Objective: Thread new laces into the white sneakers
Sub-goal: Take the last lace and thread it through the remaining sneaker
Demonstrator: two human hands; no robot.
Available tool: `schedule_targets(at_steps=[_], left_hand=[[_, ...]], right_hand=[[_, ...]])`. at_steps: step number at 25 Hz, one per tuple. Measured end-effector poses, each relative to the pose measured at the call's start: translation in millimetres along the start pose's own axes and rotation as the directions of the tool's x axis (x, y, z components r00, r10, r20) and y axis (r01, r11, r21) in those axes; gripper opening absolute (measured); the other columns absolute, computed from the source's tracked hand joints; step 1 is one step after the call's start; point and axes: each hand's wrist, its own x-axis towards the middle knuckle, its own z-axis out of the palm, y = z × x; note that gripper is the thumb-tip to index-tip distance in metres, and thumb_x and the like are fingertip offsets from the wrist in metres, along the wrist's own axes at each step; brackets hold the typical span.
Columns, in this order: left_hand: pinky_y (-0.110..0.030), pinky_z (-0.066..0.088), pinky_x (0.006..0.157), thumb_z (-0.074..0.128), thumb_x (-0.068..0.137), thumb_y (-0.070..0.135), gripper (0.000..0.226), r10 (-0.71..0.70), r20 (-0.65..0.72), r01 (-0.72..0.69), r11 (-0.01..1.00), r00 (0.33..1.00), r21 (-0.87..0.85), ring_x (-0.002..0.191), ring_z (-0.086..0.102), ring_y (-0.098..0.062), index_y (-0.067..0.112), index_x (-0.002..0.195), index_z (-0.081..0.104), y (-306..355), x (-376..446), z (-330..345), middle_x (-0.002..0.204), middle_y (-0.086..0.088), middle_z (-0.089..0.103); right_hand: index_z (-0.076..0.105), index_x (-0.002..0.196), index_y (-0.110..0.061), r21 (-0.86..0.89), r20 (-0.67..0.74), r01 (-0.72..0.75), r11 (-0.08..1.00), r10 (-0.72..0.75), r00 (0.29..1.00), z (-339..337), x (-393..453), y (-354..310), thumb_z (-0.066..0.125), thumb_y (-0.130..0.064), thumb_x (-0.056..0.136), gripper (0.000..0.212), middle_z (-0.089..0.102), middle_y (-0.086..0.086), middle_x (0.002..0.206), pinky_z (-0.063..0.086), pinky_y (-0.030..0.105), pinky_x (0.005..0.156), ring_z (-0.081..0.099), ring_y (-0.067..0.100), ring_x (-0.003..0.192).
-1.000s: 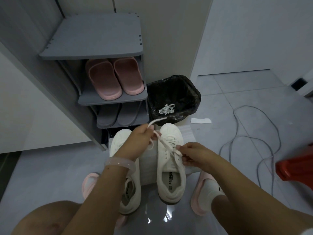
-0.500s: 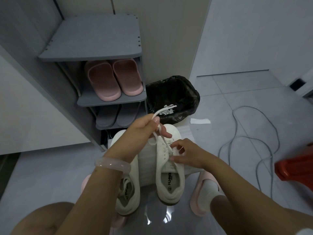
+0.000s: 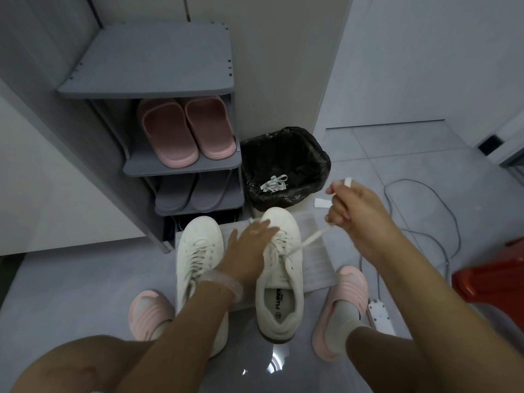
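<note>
Two white sneakers stand side by side on a white sheet (image 3: 314, 251) on the floor. The right sneaker (image 3: 280, 296) has a white lace (image 3: 313, 236) partly threaded through its eyelets. My left hand (image 3: 249, 251) rests flat on this sneaker's toe and laces, fingers straight. My right hand (image 3: 354, 211) is raised to the right of the shoe and grips the lace, which runs taut from the eyelets up into its fist; the lace tip sticks out above the fingers. The left sneaker (image 3: 198, 251) stands beside it, partly hidden by my left forearm.
A grey shoe rack (image 3: 181, 165) with pink and grey slippers stands behind the sneakers. A black-lined bin (image 3: 286, 165) holds an old lace. A grey cable (image 3: 425, 228), a power strip (image 3: 381, 316) and a red object (image 3: 493, 279) lie on the right. My feet in pink slippers flank the shoes.
My right hand took the lace and pulled it up and out to the right. My left hand let go of the lace and dropped flat onto the right sneaker.
</note>
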Motion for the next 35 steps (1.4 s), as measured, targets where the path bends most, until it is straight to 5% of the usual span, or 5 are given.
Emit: schedule_targets(at_steps=[4,8,14,24,35], left_hand=[[-0.040,0.030,0.100,0.036,0.093,0.010,0.047,-0.025,-0.147,0.048,0.987,0.989,0.155,0.124,0.044,-0.024,0.023,0.138,0.034,6.7,2.1,16.9,0.146,0.000,0.034],[-0.037,0.033,0.094,0.038,0.093,0.018,0.021,-0.125,-0.125,0.154,0.955,0.984,0.254,0.111,0.050,-0.025,0.015,0.108,0.052,3.9,2.4,5.9,0.113,-0.004,0.058],[-0.031,0.031,0.088,0.045,0.093,0.024,0.008,0.041,-0.165,-0.047,0.998,0.985,-0.033,0.085,0.053,-0.018,0.019,0.087,0.044,15.5,-15.6,-29.1,0.078,0.006,0.051],[-0.009,0.037,0.065,0.048,0.094,0.014,0.023,0.050,0.071,-0.041,0.992,0.996,-0.119,0.073,0.054,0.000,0.018,0.077,0.063,-25.0,-29.4,-59.6,0.074,0.005,0.067],[-0.020,0.035,0.061,0.058,0.089,0.018,0.043,0.003,0.147,0.008,0.997,0.989,-0.072,0.062,0.045,-0.007,0.022,0.050,0.040,-29.4,-21.9,-30.5,0.064,0.004,0.051]], right_hand=[[0.058,0.081,-0.005,-0.863,-0.031,-0.084,0.498,0.113,0.993,-19.4,11.2,18.5,0.048,-0.022,0.093,0.023,0.060,0.007,0.068,0.046,0.026,0.062,0.057,0.017,0.059],[0.053,0.123,-0.008,-0.994,0.063,0.043,0.099,0.217,0.974,-11.8,10.0,42.8,0.049,-0.036,0.092,0.041,0.054,0.010,0.127,0.042,0.030,0.089,0.052,0.025,0.114],[0.055,0.121,-0.007,-0.767,0.547,0.449,0.459,0.101,0.831,43.4,-9.0,57.1,0.057,-0.017,0.090,0.033,0.057,0.010,0.121,0.039,0.026,0.088,0.054,0.022,0.111],[0.056,0.084,-0.018,-0.245,0.036,0.138,0.960,-0.133,0.990,30.6,-3.3,25.6,0.051,0.003,0.087,0.022,0.054,0.004,0.060,0.048,0.012,0.064,0.060,0.006,0.063],[0.057,0.093,-0.024,0.625,0.026,0.001,0.781,-0.022,0.999,16.8,10.2,17.2,0.044,-0.005,0.095,0.023,0.067,-0.009,0.082,0.043,0.025,0.078,0.059,0.007,0.088]])
